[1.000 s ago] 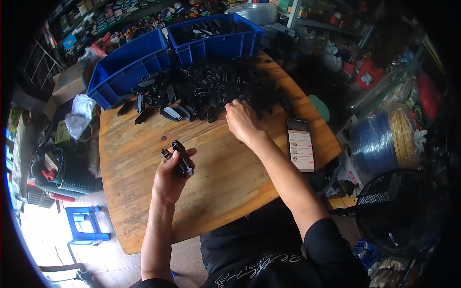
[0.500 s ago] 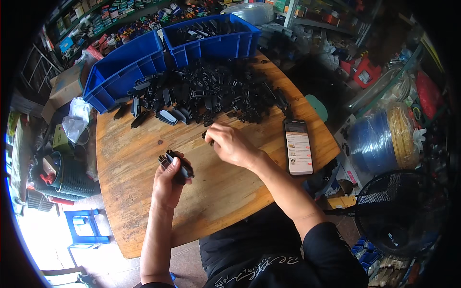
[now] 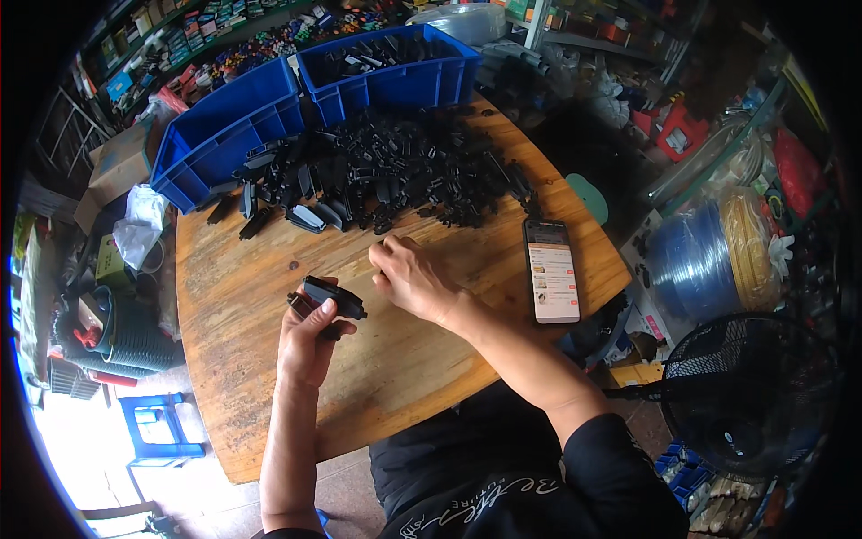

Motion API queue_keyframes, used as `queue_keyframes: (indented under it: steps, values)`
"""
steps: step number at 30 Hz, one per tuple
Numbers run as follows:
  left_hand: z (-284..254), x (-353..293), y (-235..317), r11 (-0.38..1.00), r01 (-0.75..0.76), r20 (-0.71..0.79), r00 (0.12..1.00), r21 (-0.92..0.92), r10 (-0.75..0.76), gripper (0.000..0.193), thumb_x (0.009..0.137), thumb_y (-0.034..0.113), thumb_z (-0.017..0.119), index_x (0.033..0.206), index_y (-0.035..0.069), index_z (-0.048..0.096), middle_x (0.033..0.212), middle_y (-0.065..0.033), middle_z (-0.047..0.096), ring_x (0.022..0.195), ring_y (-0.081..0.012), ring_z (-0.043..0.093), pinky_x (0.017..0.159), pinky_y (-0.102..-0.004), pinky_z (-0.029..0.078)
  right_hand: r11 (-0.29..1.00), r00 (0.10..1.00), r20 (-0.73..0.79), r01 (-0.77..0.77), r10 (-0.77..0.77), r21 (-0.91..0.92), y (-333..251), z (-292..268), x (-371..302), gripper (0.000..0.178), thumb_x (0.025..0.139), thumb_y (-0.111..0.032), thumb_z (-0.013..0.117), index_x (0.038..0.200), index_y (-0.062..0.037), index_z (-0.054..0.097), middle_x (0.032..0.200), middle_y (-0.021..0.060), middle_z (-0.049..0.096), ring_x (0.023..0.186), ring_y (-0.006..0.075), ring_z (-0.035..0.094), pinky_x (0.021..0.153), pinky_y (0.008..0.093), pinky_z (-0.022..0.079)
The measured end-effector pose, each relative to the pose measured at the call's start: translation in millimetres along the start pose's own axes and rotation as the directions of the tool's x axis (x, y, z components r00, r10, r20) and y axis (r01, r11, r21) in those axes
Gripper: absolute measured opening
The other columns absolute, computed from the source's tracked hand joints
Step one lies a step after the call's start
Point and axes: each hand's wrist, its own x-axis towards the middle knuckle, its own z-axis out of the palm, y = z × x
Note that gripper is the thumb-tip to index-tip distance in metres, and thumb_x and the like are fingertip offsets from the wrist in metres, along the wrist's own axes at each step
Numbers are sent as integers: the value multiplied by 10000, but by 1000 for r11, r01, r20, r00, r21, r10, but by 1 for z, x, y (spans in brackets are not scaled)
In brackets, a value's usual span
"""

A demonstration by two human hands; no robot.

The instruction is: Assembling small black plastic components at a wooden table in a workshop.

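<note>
Now the left hand (image 3: 306,345) grips a black plastic piece (image 3: 334,293) above the desk (image 3: 235,386), long axis slanting from upper left to lower right; nearby, the right hand (image 3: 417,280) curls its grip, contents impossible to tell.

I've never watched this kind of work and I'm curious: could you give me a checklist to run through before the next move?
1. Left hand's grip closed on black pieces: ok.
2. Right hand's grip holding something: cannot tell; the curled fingers hide it.
3. Pile of black parts lying on the wooden table, beyond the hands: ok.
4. Phone well back from the table's edge: not ok; its lower end lies close to it.
5. Right-hand blue bin upright, with parts in it: ok.
</note>
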Motion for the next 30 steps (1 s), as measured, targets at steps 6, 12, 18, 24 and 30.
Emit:
queue_keyframes:
  steps: [6, 12, 18, 24, 30]
  values:
    - [-8, 3, -1, 1000, 6, 7, 1000, 12, -6, 300, 833, 77, 603, 1114, 27, 509, 924, -66, 602, 832, -177, 617, 625, -289, 533, 993, 991, 72, 116, -113, -30, 6, -5, 0, 129, 744, 34, 565, 868, 2, 548, 845, 141, 563, 838, 314, 567, 730, 375, 481]
    - [-11, 3, -1, 998, 13, -45, 999, 62, -11, 309, 831, 75, 601, 1127, 27, 527, 959, -63, 610, 863, -175, 609, 692, -296, 507, 790, 999, -31, 7, 15, 612, -23, -15, 5, 205, 777, -29, 670, 961, 11, 588, 839, 74, 599, 754, 148, 610, 664, 263, 523]
    - [-9, 1, -5, 993, -4, -24, 1000, 121, 7, 206, 811, 45, 609, 996, -13, 540, 922, -94, 615, 816, -184, 604, 727, -304, 495, 681, 989, 149, -107, -2, 724, -38, -16, 4, 167, 814, -61, 646, 953, 6, 585, 897, 62, 594, 823, 137, 598, 722, 261, 503]
    - [-3, 2, -4, 982, -59, -29, 997, 178, 66, 301, 785, 42, 637, 1060, -32, 539, 916, -98, 618, 807, -188, 603, 755, -308, 488, 684, 977, 202, -101, -68, 722, -28, -27, 5, 175, 787, -58, 677, 919, 10, 586, 882, 53, 603, 809, 118, 589, 722, 258, 495]
    - [-9, 3, 6, 974, -148, -73, 984, 173, 163, 369, 784, 76, 650, 1115, -37, 530, 916, -102, 615, 809, -189, 601, 763, -303, 496, 665, 967, 255, -172, -29, 727, -30, -24, 4, 144, 769, -40, 693, 862, 3, 591, 832, 45, 619, 779, 106, 590, 711, 250, 484]
